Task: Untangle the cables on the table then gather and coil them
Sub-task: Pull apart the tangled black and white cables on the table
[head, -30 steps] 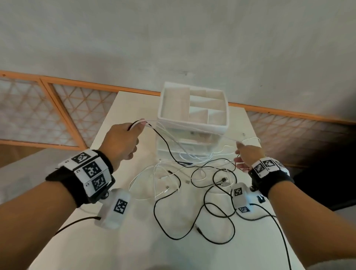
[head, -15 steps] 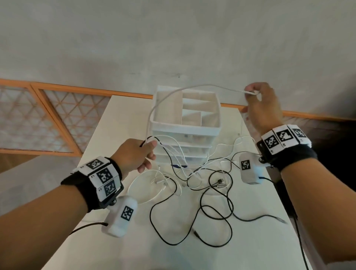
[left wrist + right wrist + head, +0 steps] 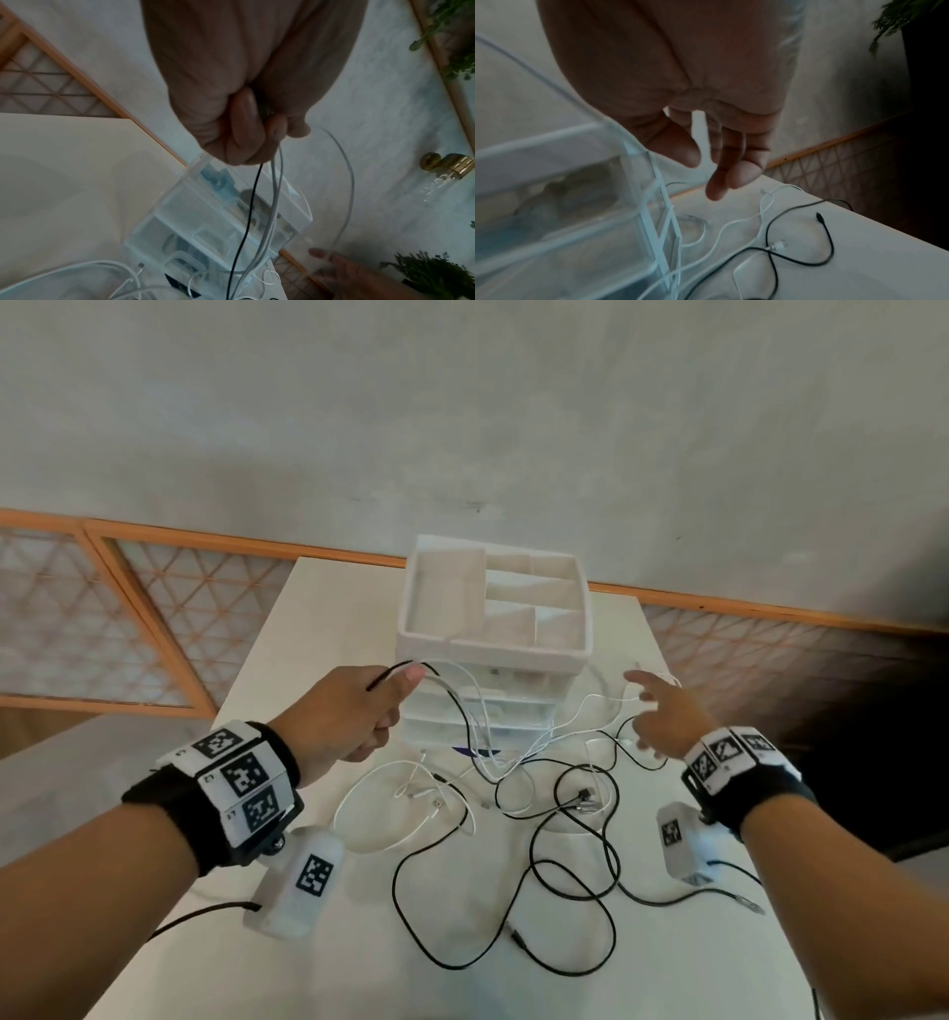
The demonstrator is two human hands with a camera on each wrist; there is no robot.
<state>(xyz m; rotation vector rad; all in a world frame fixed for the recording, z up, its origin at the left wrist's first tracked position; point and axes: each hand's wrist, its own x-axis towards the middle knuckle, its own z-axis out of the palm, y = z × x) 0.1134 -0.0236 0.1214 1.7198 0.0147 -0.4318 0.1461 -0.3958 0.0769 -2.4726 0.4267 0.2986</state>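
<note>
Black cables [image 3: 565,880] and white cables [image 3: 405,814] lie tangled on the white table [image 3: 318,629] in front of a clear drawer unit [image 3: 493,660]. My left hand [image 3: 354,711] is raised at the unit's left side and grips a bunch of one black and several white cable strands [image 3: 267,203], which hang down to the tangle. My right hand [image 3: 657,716] hovers at the unit's right side with its fingers [image 3: 716,182] spread and nothing in them, just above a white cable [image 3: 765,211] on the table.
The drawer unit carries a white divided tray [image 3: 513,603] on top and stands at the table's far middle. A wall with an orange-framed lattice [image 3: 102,618] runs behind. The table's right edge [image 3: 859,215] is close to my right hand. Green plants [image 3: 432,272] stand beyond.
My right hand has come down from above the unit's far right corner to table height, and the white cable end it held up is no longer in it. My left hand rose slightly.
</note>
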